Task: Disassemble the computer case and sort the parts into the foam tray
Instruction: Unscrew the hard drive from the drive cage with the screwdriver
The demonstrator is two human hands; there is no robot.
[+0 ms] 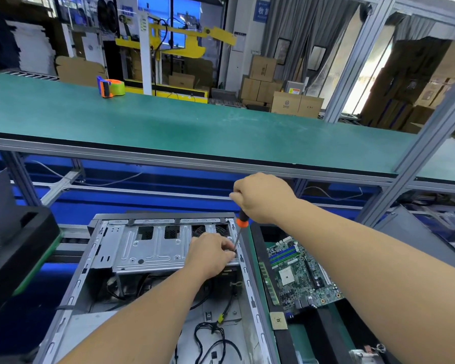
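Note:
An open grey computer case point(95, 261) lies in front of me with a silver drive cage point(153, 248) across its upper half and black cables point(213, 337) on its floor. My right hand point(260, 198) grips the top of an orange-and-black screwdriver point(241, 227), whose shaft runs down to the cage's right end. My left hand point(210, 254) rests on that end of the cage, fingers pinched around the screwdriver tip. To the right, a green motherboard point(300, 274) lies in a black foam tray point(260, 240). A small square CPU chip point(278, 320) sits just below it.
A long green shelf point(195, 122) with an orange-and-green tape dispenser point(111, 88) runs above the bench. A black panel point(16, 248) lies at the left. A grey metal panel point(415, 232) leans at the right. Aluminium frame posts point(426, 143) stand to the right.

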